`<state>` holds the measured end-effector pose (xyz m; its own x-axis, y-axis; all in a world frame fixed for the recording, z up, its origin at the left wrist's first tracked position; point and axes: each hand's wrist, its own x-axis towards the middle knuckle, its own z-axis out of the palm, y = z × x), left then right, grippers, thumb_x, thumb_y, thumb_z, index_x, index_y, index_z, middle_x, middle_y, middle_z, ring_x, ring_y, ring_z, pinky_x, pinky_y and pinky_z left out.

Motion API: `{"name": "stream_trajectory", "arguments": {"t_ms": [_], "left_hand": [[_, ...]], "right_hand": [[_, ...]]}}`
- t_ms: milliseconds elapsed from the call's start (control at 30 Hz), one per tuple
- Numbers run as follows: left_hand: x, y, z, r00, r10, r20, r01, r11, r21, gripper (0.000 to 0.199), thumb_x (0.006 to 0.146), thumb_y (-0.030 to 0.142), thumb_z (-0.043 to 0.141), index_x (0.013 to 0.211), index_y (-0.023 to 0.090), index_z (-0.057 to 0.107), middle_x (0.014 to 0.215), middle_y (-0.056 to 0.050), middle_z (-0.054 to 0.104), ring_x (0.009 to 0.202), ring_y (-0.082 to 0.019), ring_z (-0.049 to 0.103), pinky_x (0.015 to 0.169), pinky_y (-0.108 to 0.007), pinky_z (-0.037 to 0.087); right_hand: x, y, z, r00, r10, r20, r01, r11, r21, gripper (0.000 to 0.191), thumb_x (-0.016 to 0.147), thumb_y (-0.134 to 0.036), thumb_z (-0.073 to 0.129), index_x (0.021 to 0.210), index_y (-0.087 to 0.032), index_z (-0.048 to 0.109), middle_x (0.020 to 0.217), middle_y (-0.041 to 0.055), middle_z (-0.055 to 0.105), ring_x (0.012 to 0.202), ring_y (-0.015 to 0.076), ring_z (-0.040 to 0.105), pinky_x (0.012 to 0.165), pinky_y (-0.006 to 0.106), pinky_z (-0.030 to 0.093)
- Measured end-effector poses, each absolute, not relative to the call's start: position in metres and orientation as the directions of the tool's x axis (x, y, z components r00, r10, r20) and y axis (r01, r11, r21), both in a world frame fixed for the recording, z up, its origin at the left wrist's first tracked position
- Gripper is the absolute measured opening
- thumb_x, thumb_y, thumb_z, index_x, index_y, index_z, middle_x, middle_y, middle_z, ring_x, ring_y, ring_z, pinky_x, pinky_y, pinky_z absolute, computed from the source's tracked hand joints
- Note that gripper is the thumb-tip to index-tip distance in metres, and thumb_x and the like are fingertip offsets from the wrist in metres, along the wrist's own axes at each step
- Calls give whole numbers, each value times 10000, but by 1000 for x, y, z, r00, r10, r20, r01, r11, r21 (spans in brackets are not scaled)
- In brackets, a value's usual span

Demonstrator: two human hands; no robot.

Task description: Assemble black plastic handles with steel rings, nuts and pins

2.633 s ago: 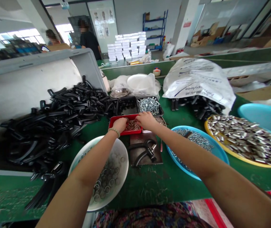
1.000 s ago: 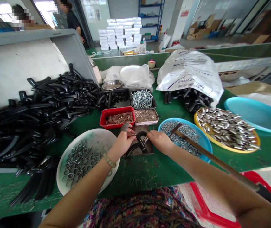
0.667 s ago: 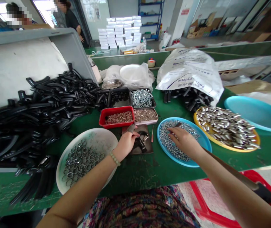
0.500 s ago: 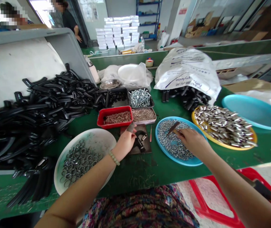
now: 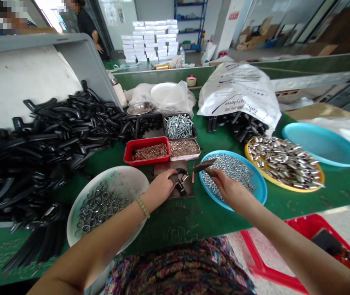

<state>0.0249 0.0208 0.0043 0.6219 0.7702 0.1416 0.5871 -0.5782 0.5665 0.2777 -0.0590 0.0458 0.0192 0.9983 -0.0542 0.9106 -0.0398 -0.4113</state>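
Note:
My left hand [image 5: 160, 189], with a beaded bracelet at the wrist, is closed on a black curved part [image 5: 180, 189] with a shiny metal piece on it. This part lies on a dark metal plate [image 5: 175, 167]. In my right hand [image 5: 228, 187] is a hammer [image 5: 204, 165], gripped by its handle. Its dark head hangs in the air between the plate and a blue tray [image 5: 263, 198] of small metal nuts. A small screwdriver [image 5: 193, 176] lies just right of the plate, partly beneath the hammer head in view.
A white basin [image 5: 142, 174] of metal rings stands at left, before a heap of black handles [image 5: 79, 119]. Behind the plate sit a red tray [image 5: 127, 157] of pins and a tray of screws [image 5: 179, 126]. A yellow tray [image 5: 320, 185] holds metal sleeves. People stand in the back.
My right hand has carried the hammer left, from over the nuts towards the plate. My left hand has come down lower on the black part.

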Motion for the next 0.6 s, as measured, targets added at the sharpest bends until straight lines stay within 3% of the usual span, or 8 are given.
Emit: {"name": "stream_trajectory", "arguments": {"t_ms": [133, 267, 367, 467, 533, 600], "left_hand": [[11, 14, 3, 674, 711, 201, 615, -691, 379, 322, 838, 280, 559, 1141, 183, 608, 1258, -115, 519, 1188, -278, 422, 1035, -456, 306], [8, 11, 8, 684, 708, 173, 644, -698, 312, 364, 825, 287, 581, 1175, 191, 588, 1244, -104, 513, 1159, -270, 430, 1036, -447, 297], [12, 5, 7, 696, 703, 147, 663, -707, 247, 351, 852, 266, 528, 1193, 190, 564, 1211, -109, 526, 1149, -296, 420, 988, -463, 329], [17, -2, 5, 703, 705, 93, 662, -697, 274, 375, 881, 120, 381, 1231, 139, 513, 1122, -135, 556, 1054, -271, 478, 900, -419, 396], [20, -5, 6, 689, 720, 80, 657, -667, 351, 387, 871, 60, 319, 1192, 123, 527, 1088, -140, 567, 1013, -250, 504, 890, -390, 406], [22, -3, 13, 645, 758, 98, 655, -614, 440, 328, 885, 100, 331, 1117, 138, 560, 1081, -133, 574, 1001, -242, 521, 894, -367, 407]], "right_hand": [[252, -57, 53, -59, 998, 4, 861, 53, -505, 345, 959, -358, 291, 1261, -248, 417, 1101, 68, 669, 878, 219, 679, 708, 291, 489], [243, -48, 51, -50, 994, -99, 899, 2, -438, 339, 953, -373, 325, 1221, -228, 475, 929, 66, 710, 760, 216, 687, 655, 282, 480], [254, -46, 48, 9, 1000, -20, 906, -17, -424, 360, 959, -385, 296, 1264, -257, 440, 1016, 66, 692, 831, 225, 678, 691, 299, 486], [287, -50, 34, 163, 981, 107, 954, -129, -272, 406, 956, -408, 265, 1312, -267, 400, 1172, 92, 622, 840, 249, 662, 676, 344, 492], [314, -53, 19, 244, 962, 121, 968, -234, -92, 442, 948, -413, 261, 1333, -244, 397, 1151, 125, 609, 753, 258, 648, 619, 371, 483], [336, -52, 7, 237, 962, 133, 968, -246, 57, 432, 940, -370, 291, 1315, -213, 439, 1074, 144, 614, 797, 277, 621, 645, 392, 474]]}}
